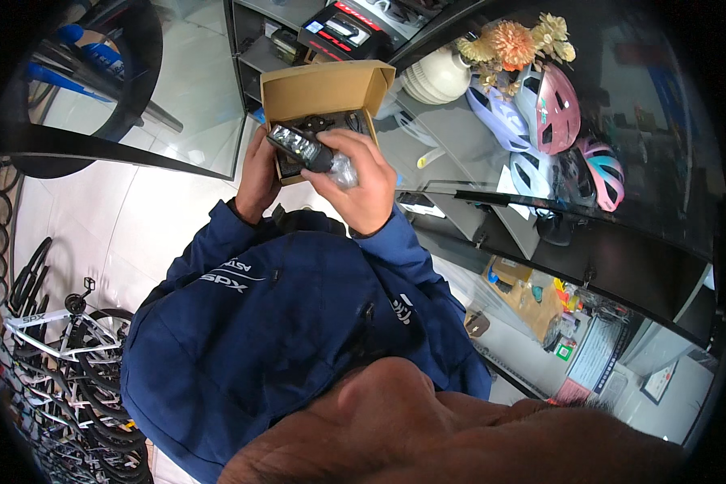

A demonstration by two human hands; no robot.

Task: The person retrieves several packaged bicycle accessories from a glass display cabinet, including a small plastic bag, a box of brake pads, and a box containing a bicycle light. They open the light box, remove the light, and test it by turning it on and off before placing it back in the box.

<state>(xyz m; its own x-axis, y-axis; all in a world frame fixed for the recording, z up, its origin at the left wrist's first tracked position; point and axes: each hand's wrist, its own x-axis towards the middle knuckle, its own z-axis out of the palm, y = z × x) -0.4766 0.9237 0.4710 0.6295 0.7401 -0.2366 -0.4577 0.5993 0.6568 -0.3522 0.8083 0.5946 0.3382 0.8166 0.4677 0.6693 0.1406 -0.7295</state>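
My right hand (368, 184) is closed around a black bike light (300, 147) with a clear, shiny lens face. A crumpled clear plastic wrapper (344, 172) shows under its fingers at the light's lower end. The light is tilted over an opened brown cardboard box (319, 90), whose lid stands up at the far side. Closed along the box's left side, my left hand (257, 176) holds it up. Dark parts and a cable (351, 121) lie inside the box, partly hidden by the light and my right hand.
A glass display cabinet (468, 196) on the right holds several helmets (547, 109) and a white vase (437, 77) with flowers. Boxes (343, 31) sit on the shelf ahead. At left are a glass door (194, 97) and several bicycles (73, 339).
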